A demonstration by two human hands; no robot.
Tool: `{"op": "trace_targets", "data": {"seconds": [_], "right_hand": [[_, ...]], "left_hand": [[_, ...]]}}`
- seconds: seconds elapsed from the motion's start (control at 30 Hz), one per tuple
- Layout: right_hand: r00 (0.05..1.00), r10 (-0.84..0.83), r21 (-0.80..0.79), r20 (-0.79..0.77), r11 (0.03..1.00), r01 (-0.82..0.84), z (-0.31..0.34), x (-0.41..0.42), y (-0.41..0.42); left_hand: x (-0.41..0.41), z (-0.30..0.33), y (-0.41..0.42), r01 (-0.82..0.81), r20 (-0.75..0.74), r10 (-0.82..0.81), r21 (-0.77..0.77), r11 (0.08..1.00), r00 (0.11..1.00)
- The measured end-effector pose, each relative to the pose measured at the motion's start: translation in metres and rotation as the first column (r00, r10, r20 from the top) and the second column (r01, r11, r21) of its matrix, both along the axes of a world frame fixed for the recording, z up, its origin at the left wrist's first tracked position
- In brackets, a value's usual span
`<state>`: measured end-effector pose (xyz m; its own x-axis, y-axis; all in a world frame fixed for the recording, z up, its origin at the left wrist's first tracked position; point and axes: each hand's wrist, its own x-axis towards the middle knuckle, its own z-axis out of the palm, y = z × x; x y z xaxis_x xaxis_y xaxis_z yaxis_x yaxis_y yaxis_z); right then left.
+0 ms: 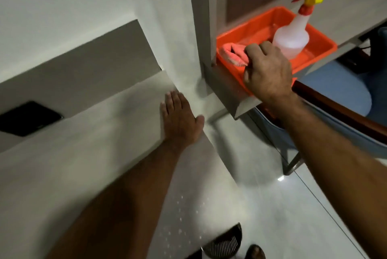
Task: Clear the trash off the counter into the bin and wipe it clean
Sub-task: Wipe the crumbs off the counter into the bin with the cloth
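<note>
Both hands outstretched: left point(180, 118) flat on counter point(83, 154), right point(267, 70) gripping cloth point(232, 53).

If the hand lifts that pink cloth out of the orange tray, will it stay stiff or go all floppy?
Probably floppy: the pink cloth lies crumpled in soft folds in the orange tray, so it should droop from the right hand. It looks light, likely liftable by a pinch. It won't roll, though a hanging end might drag over the tray's rim.

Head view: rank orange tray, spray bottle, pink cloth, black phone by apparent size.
1. orange tray
2. spray bottle
3. black phone and pink cloth: they look alike, and the right hand covers part of the cloth.
</note>
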<state>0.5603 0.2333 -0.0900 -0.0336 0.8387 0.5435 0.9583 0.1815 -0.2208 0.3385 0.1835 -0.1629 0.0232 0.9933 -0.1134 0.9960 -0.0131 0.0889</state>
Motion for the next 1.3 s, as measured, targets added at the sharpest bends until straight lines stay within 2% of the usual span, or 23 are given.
{"op": "trace_targets", "data": {"seconds": [0.07,0.1,0.2,0.27,0.33,0.43,0.53,0.63,0.7,0.77,0.8,0.83,0.9,0.93,0.97,1.0,1.03,1.07,1.1,1.2,1.3], "right_hand": [[0.997,0.010,0.089,-0.071,0.996,-0.003,-0.003,-0.005,-0.057],[0.992,0.013,0.054,-0.129,0.999,-0.006,-0.011,-0.012,-0.079],[0.932,-0.090,-0.239,-0.350,0.971,0.004,-0.049,-0.026,-0.149],[0.887,-0.255,-0.489,-0.384,0.871,0.038,-0.088,-0.009,-0.212],[0.835,-0.391,-0.691,-0.387,0.723,0.018,-0.139,0.005,-0.268],[0.798,-0.497,-0.829,-0.340,0.559,-0.005,-0.209,0.016,-0.329],[0.798,-0.521,-0.891,-0.303,0.451,-0.045,-0.272,0.029,-0.370],[0.777,-0.527,-0.900,-0.343,0.422,-0.110,-0.326,0.034,-0.393],[0.739,-0.548,-0.893,-0.392,0.419,-0.163,-0.364,0.030,-0.398],[0.690,-0.578,-0.886,-0.436,0.411,-0.216,-0.398,0.020,-0.398],[0.646,-0.605,-0.878,-0.466,0.407,-0.252,-0.413,0.013,-0.398],[0.599,-0.630,-0.867,-0.495,0.407,-0.288,-0.427,0.006,-0.397],[0.575,-0.623,-0.846,-0.530,0.431,-0.313,-0.453,-0.008,-0.394],[0.593,-0.601,-0.841,-0.536,0.439,-0.316,-0.462,-0.014,-0.392],[0.607,-0.589,-0.842,-0.533,0.438,-0.314,-0.472,-0.020,-0.392],[0.606,-0.596,-0.847,-0.526,0.429,-0.313,-0.481,-0.025,-0.393],[0.614,-0.600,-0.855,-0.513,0.415,-0.310,-0.488,-0.029,-0.394],[0.632,-0.602,-0.869,-0.488,0.401,-0.290,-0.491,-0.033,-0.394],[0.665,-0.592,-0.883,-0.455,0.394,-0.254,-0.489,-0.035,-0.394],[0.762,-0.532,-0.901,-0.369,0.407,-0.151,-0.457,-0.034,-0.382],[0.848,-0.431,-0.894,-0.310,0.436,-0.105,-0.393,-0.035,-0.369]], "left_hand": [[-0.001,0.007,0.007,-0.002,0.005,0.002,-0.026,1.000,1.000],[-0.005,0.013,0.018,-0.010,-0.012,0.009,-0.035,0.999,1.000],[-0.008,0.039,0.027,-0.006,-0.048,0.008,0.030,1.000,0.999],[0.028,0.050,-0.025,0.064,-0.010,-0.063,0.142,0.988,0.998],[0.070,0.038,-0.098,0.137,0.064,-0.162,0.287,0.948,0.985],[0.116,-0.012,-0.212,0.264,0.265,-0.342,0.290,0.920,0.901],[0.132,-0.093,-0.298,0.384,0.300,-0.430,0.201,0.901,0.851],[0.114,-0.175,-0.353,0.396,0.315,-0.375,-0.002,0.918,0.872],[0.092,-0.236,-0.375,0.241,0.272,-0.180,-0.209,0.948,0.945],[0.066,-0.292,-0.385,-0.059,0.142,0.126,-0.400,0.914,0.982],[0.053,-0.320,-0.389,-0.230,0.091,0.302,-0.457,0.859,0.949],[0.041,-0.345,-0.389,-0.399,0.051,0.486,-0.502,0.768,0.872],[0.019,-0.391,-0.386,-0.633,0.002,0.794,-0.602,0.486,0.608],[0.011,-0.410,-0.384,-0.659,0.005,0.899,-0.678,0.326,0.439],[0.005,-0.427,-0.382,-0.617,0.023,0.967,-0.766,0.181,0.254],[0.001,-0.440,-0.380,-0.523,0.048,0.996,-0.849,0.082,0.079],[-0.001,-0.448,-0.376,-0.428,0.071,0.997,-0.902,0.046,-0.043],[-0.002,-0.453,-0.373,-0.384,0.099,0.988,-0.922,0.047,-0.115],[-0.002,-0.452,-0.369,-0.376,0.125,0.981,-0.924,0.060,-0.149],[0.002,-0.417,-0.361,-0.376,0.214,0.963,-0.916,0.139,-0.164],[0.007,-0.340,-0.362,-0.370,0.209,0.963,-0.919,0.135,-0.169]]}}
